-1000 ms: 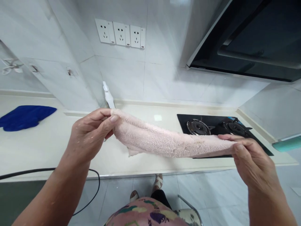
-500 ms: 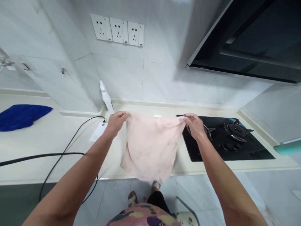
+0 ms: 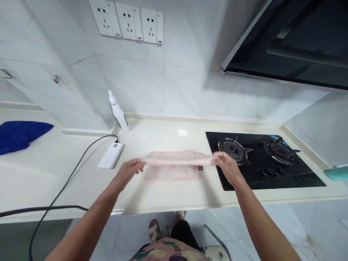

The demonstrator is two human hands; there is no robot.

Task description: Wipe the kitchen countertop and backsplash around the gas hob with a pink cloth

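Observation:
A pale pink cloth (image 3: 176,159) is stretched between my two hands above the cream countertop (image 3: 163,195). My left hand (image 3: 130,172) pinches its left corner, and my right hand (image 3: 227,165) grips the right corner beside the gas hob (image 3: 255,177). The upper edge is pulled taut and slightly blurred. Below it, the lower part of the cloth lies on the counter, with a small dark tag showing near its right side.
Left of the cloth lies a white power bank (image 3: 111,156) with a black cable (image 3: 73,170). A white spray bottle (image 3: 118,112) stands by the wall corner. A blue cloth (image 3: 23,134) rests at far left. The dark range hood (image 3: 293,43) juts out at upper right.
Both hands have come down and nearer to me with the pink cloth. Its lower part, which hung past the counter's front edge, now lies on the counter under the held edge.

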